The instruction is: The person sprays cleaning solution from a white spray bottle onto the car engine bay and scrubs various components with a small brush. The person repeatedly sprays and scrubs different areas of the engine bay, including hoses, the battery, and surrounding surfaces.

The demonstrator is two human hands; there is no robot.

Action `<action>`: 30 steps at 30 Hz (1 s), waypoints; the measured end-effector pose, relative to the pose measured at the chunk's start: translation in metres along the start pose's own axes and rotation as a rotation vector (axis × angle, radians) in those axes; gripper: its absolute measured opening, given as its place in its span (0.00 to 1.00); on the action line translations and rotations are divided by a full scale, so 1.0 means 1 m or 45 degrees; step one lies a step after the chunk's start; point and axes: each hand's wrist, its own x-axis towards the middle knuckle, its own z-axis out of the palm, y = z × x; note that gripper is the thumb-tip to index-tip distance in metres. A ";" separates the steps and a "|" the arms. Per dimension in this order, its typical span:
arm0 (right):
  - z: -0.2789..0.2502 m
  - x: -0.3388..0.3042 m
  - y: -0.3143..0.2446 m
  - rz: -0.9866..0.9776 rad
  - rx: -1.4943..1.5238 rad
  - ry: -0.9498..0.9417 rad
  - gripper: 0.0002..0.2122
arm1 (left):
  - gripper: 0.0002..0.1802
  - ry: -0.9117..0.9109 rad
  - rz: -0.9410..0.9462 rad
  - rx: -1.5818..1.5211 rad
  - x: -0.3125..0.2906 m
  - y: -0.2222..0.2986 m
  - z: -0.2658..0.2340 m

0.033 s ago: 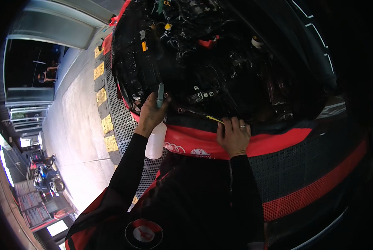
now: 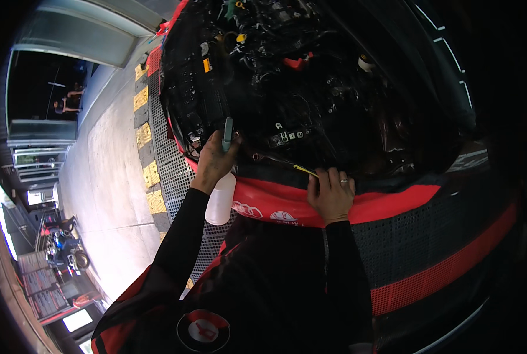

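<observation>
My left hand (image 2: 214,160) is closed round the neck of a spray bottle with a white body (image 2: 221,203) and a grey-blue top (image 2: 227,131). The bottle is upright at the front edge of an open engine bay (image 2: 257,106). My right hand (image 2: 332,193) rests on the red and black cover (image 2: 263,197) draped over the car's front edge. From its curled fingers sticks out a thin yellow strip-like tool (image 2: 305,170), its tip towards the engine bay. The part of the tool within the fingers is hidden.
Dark engine parts fill the bay, with a yellow cap (image 2: 240,38) and a red part (image 2: 299,61) among them. Perforated floor matting (image 2: 164,133) and yellow-black blocks (image 2: 142,135) run along the left. Farther off stand a motorcycle (image 2: 69,251) and a person (image 2: 70,103).
</observation>
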 end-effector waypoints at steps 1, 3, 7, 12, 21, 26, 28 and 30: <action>-0.001 0.001 0.000 -0.011 0.016 0.040 0.09 | 0.27 -0.079 -0.120 -0.113 -0.002 0.001 -0.006; -0.002 0.002 -0.001 -0.019 -0.023 0.014 0.09 | 0.27 0.007 -0.081 -0.078 -0.001 0.003 -0.013; 0.000 0.005 -0.002 -0.025 -0.103 -0.044 0.10 | 0.28 0.073 0.061 -0.083 0.009 -0.002 -0.024; 0.001 0.008 -0.003 -0.063 -0.132 0.037 0.09 | 0.25 0.152 0.093 -0.036 0.012 -0.009 -0.024; 0.000 0.010 -0.003 -0.080 -0.171 0.025 0.08 | 0.26 0.152 0.088 -0.118 0.017 0.008 -0.048; 0.000 0.010 -0.005 -0.084 -0.188 0.030 0.08 | 0.27 0.098 -0.011 -0.279 0.015 0.008 -0.053; 0.001 0.011 -0.006 -0.073 -0.197 0.028 0.08 | 0.29 0.150 0.077 -0.157 0.017 0.000 -0.057; 0.001 0.010 -0.006 -0.086 -0.195 0.046 0.08 | 0.30 0.181 0.046 -0.066 0.018 -0.012 -0.059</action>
